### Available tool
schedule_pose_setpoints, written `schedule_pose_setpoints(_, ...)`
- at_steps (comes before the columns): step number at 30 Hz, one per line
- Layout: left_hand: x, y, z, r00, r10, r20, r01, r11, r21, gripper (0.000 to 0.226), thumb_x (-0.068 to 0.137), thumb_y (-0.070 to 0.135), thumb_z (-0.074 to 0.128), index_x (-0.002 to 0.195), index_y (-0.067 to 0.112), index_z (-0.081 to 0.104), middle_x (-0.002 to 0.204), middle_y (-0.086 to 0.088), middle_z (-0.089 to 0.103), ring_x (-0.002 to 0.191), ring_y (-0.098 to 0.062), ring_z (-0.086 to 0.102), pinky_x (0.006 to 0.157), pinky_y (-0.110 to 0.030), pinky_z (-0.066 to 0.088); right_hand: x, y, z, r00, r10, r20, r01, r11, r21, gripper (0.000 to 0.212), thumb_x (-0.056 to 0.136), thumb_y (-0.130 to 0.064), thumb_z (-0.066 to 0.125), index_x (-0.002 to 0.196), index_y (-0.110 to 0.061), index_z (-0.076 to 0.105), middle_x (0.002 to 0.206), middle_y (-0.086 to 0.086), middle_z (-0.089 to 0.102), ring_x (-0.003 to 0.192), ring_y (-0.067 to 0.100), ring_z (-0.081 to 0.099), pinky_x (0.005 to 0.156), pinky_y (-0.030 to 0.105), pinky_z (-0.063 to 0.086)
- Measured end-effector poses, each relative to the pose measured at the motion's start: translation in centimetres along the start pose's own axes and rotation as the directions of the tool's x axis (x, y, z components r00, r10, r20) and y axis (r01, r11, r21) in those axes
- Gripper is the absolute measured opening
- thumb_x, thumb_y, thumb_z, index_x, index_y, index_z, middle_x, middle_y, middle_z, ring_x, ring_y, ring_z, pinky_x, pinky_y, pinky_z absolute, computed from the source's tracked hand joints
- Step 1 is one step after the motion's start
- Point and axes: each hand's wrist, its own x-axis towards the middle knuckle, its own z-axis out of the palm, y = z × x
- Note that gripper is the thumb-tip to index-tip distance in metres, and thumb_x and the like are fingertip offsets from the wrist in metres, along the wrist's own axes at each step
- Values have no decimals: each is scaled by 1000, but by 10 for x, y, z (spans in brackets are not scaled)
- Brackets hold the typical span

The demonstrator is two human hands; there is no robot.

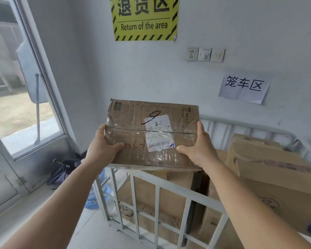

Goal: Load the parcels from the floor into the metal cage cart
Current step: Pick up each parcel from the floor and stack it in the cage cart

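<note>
I hold a flat brown cardboard parcel wrapped in clear tape, with a white shipping label on top, up in the air at the centre of the view. My left hand grips its left edge and my right hand grips its right edge, thumbs on top. The parcel hovers above the near top rail of the grey metal cage cart. Inside the cart lie several cardboard boxes, a large one stacked high at the right.
A white wall with a yellow "Return of the area" sign, switches and a paper sign stands behind the cart. At the left are a window, a blue water bottle and a dark bag on the floor.
</note>
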Motion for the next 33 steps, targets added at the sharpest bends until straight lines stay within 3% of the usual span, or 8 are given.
schedule_pose_setpoints(5,32,15,53,998,14,68,-16,999,34,78,80,20,75,144,32,33,115,0,63,98,-23,62,90,-43,52,37,33,-20,996,78,-31,-77,996,36,110,78,-30,78,155,-31,-1,157,0,21,138,20,35,99,36,39)
schedule_pose_setpoints(10,69,19,101,988,7,157,-13,999,36,78,83,21,73,147,30,29,116,1,60,91,-19,59,77,-34,49,76,60,-29,986,155,-61,-153,988,24,106,78,-29,78,154,-31,4,157,-2,21,136,21,37,92,34,41)
schedule_pose_setpoints(14,117,10,121,981,0,195,-10,999,51,80,84,22,73,148,26,26,131,-4,55,96,-21,57,82,-37,51,112,66,-11,978,193,-84,-194,981,1,101,80,-31,76,154,-31,8,155,-1,24,129,22,43,81,31,43)
schedule_pose_setpoints(19,184,-13,126,980,-33,198,5,990,139,75,87,26,69,149,22,26,133,-6,54,93,-21,55,84,-37,50,170,60,39,975,217,-56,-219,975,-33,89,80,-35,74,151,-30,20,152,0,25,126,23,46,94,36,45)
schedule_pose_setpoints(22,223,-31,127,979,-63,195,25,981,192,72,88,28,67,148,19,29,132,-6,55,98,-23,56,84,-36,50,204,56,70,976,218,-18,-219,974,-53,83,83,-35,71,151,-27,23,152,1,25,128,22,44,88,28,38)
schedule_pose_setpoints(25,257,-49,134,974,-77,213,28,974,224,70,89,30,66,148,18,29,133,-5,54,100,-21,56,81,-34,49,236,57,95,974,224,6,-223,972,-71,82,86,-35,68,153,-24,21,155,0,21,132,20,40,91,30,37)
schedule_pose_setpoints(29,289,-71,148,961,-118,249,52,965,257,75,90,34,64,151,16,24,142,-5,49,117,-25,55,91,-36,48,267,64,116,970,244,17,-240,963,-120,80,89,-37,64,153,-22,20,158,-1,18,138,19,35,102,34,36)
schedule_pose_setpoints(33,303,-87,161,945,-163,283,80,956,281,54,91,31,63,138,13,42,120,-3,59,93,-18,57,77,-30,47,281,77,133,960,275,49,-261,947,-186,76,91,-38,60,153,-16,24,157,-1,20,140,20,31,107,36,34)
